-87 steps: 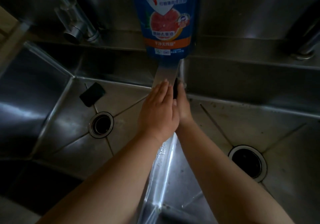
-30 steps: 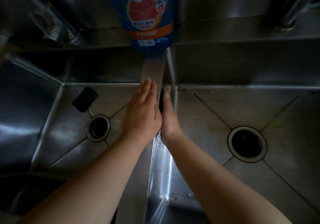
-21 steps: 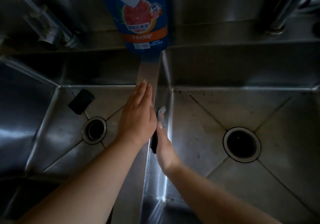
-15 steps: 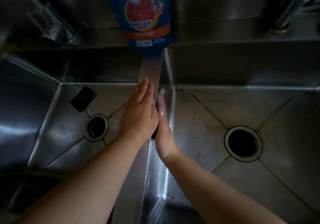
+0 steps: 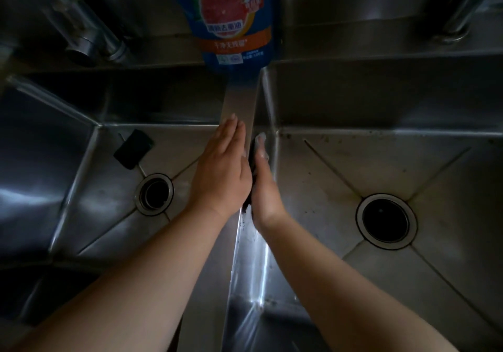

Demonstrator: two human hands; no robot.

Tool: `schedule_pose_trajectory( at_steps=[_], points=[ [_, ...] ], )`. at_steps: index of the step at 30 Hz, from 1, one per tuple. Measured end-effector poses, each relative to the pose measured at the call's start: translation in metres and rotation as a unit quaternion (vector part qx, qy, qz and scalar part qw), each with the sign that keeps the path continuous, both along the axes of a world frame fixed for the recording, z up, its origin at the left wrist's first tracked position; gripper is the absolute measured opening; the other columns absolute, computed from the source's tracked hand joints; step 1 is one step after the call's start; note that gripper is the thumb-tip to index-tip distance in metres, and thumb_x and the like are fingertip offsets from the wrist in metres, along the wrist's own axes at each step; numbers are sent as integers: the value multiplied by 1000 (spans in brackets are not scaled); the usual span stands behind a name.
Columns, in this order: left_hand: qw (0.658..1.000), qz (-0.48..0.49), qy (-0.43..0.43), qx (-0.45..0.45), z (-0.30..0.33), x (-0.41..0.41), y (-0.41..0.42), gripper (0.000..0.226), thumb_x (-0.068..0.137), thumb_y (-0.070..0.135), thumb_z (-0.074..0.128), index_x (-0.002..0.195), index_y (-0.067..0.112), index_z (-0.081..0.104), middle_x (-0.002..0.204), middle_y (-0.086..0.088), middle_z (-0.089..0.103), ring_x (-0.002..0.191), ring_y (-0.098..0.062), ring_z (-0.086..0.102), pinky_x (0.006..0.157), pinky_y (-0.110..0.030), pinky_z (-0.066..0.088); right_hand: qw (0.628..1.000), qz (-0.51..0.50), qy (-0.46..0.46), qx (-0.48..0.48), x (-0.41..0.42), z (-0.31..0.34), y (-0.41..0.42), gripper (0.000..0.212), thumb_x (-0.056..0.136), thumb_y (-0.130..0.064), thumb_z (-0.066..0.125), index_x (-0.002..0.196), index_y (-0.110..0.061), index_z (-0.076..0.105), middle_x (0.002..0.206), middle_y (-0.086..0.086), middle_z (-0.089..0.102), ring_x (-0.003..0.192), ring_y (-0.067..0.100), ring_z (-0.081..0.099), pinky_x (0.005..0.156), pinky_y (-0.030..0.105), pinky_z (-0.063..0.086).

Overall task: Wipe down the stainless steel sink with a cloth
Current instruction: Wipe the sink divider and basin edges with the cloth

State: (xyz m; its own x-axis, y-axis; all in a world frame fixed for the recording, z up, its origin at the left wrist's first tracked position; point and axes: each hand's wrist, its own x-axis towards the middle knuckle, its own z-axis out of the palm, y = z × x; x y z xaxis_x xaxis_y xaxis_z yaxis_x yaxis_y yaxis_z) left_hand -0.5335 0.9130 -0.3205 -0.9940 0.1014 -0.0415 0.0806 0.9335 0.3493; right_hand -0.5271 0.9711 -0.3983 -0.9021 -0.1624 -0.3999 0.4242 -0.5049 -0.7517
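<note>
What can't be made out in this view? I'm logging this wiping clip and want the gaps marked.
Head view only:
- Dark cloth: mostly hidden between the left hand and right hand; its shape is unclear.
- Right hand's palm and fingers: pressed to the steel divider wall, facing away.
- Blue detergent pouch: top cut off by the frame edge.
- Small black object in the left basin: too dark to identify.

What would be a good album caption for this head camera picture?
Left hand flat on the sink divider while the right hand presses a dark cloth against its wall.
</note>
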Motion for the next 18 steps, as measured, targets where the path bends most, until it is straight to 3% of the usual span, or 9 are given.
schedule_pose_trajectory(
  at_steps=[3, 6, 9, 11, 13, 14, 16, 17, 18],
  points=[
    [1000, -4, 0, 5, 0, 0, 0, 48, 95, 9, 32, 142, 7, 22, 154, -6, 13, 142, -16, 9, 104, -11, -3, 993, 17, -106, 40, -14, -13, 3, 54, 97, -49, 27, 143, -21, 34, 145, 5, 42, 134, 18, 39, 115, 40, 26],
    [1000, -4, -2, 5, 1, 0, -1, 49, 95, 10, 33, 143, 8, 21, 155, -4, 11, 142, -15, 8, 103, -10, -3, 976, 73, -161, 126, 3, -24, 1, 54, 99, -45, 26, 143, -15, 36, 146, 7, 41, 134, 20, 37, 115, 36, 25],
    [1000, -6, -1, 6, 1, 0, -1, 50, 95, 10, 33, 143, 8, 21, 155, -4, 11, 142, -14, 8, 104, -10, -3, 982, 68, -155, 78, 24, -23, -2, 57, 97, -51, 25, 142, -18, 37, 141, 0, 47, 130, 12, 41, 113, 29, 28],
    [1000, -4, -1, 5, 0, 0, 0, 49, 95, 11, 32, 143, 8, 20, 155, -4, 11, 142, -14, 7, 104, -10, -4, 989, 66, -127, 42, 20, -26, 0, 63, 95, -58, 21, 138, -18, 43, 119, -6, 61, 107, 1, 55, 93, 17, 45],
    [1000, -3, -3, 7, 1, -1, 0, 49, 95, 10, 32, 143, 7, 21, 155, -5, 11, 142, -15, 8, 104, -10, -4, 989, 62, -119, 60, 5, -30, 2, 63, 93, -63, 21, 128, -19, 50, 84, -14, 60, 65, -9, 56, 54, 3, 41],
    [1000, -6, -2, 6, 1, -1, 0, 49, 95, 9, 32, 142, 7, 21, 154, -7, 12, 142, -16, 9, 105, -11, -3, 989, 54, -124, 64, -3, -33, 2, 67, 92, -64, 21, 131, -16, 48, 87, -12, 60, 62, -10, 55, 50, 3, 39],
    [1000, -12, 4, 6, 1, -1, 0, 49, 94, 6, 33, 141, 4, 23, 153, -9, 14, 142, -19, 11, 106, -12, -2, 986, 58, -142, 67, -14, -42, 3, 70, 92, -64, 22, 140, -16, 40, 126, 4, 56, 100, 1, 56, 80, 15, 46],
    [1000, -13, 7, 7, 1, -1, 0, 48, 94, 6, 33, 141, 4, 23, 153, -10, 14, 142, -20, 12, 106, -12, -2, 983, 60, -156, 73, -15, -49, 5, 68, 92, -63, 24, 142, -18, 38, 140, 7, 46, 118, 10, 49, 98, 28, 42],
    [1000, -13, 8, 9, 0, -1, -1, 48, 94, 8, 32, 141, 3, 24, 153, -11, 15, 142, -21, 12, 106, -12, -2, 980, 66, -171, 77, -13, -52, 7, 65, 93, -61, 24, 140, -18, 39, 143, 5, 43, 124, 15, 45, 106, 34, 36]
  ],
)
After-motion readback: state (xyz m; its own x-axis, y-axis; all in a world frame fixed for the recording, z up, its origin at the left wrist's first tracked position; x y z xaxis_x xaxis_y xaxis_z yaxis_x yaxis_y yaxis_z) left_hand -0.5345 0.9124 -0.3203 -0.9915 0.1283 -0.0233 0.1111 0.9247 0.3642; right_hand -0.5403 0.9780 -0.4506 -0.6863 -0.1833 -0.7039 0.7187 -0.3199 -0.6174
